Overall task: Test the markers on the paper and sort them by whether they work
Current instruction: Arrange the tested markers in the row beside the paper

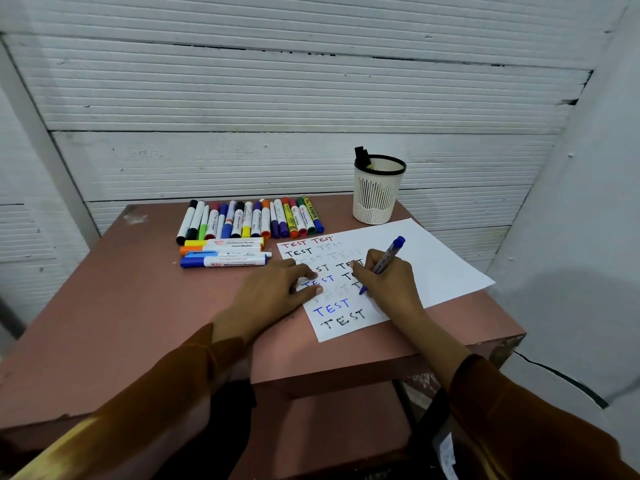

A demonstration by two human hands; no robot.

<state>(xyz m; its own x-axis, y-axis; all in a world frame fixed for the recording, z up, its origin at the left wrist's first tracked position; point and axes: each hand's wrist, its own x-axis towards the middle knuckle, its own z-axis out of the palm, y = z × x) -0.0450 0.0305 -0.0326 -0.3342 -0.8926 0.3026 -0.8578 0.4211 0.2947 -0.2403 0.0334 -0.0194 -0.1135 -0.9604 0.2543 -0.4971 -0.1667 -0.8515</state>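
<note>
Pink-brown laminate covers the small table (114,289) that carries everything in the head view. A white sheet of paper (433,268) lies toward its right edge, one corner close to the near edge, and bears rows of the word TEST in red, black and blue, some strong and some very faint. The right hand (388,278) has its fingers curled round a blue felt marker (388,258), uncapped, its tip down on the sheet among the middle rows. The left hand (277,292) lies flat with straight fingers pressing the paper's left margin to steady it.

Along the far edge a row of capped multicoloured markers (251,220) lies side by side. Just in front of it, three more rest crosswise: a yellow-capped marker (223,242), an orange-capped marker (220,250) and a blue-capped marker (225,261). Near the far right corner stands a white slotted plastic pen cup with a black rim (377,192), dark marker ends poking out of it.

The step in hand looks like a test stroke with the blue marker, partway through the batch. Next the mark must be judged as bold or faint, then the marker capped and set with the matching group; which group means working I cannot tell.
</note>
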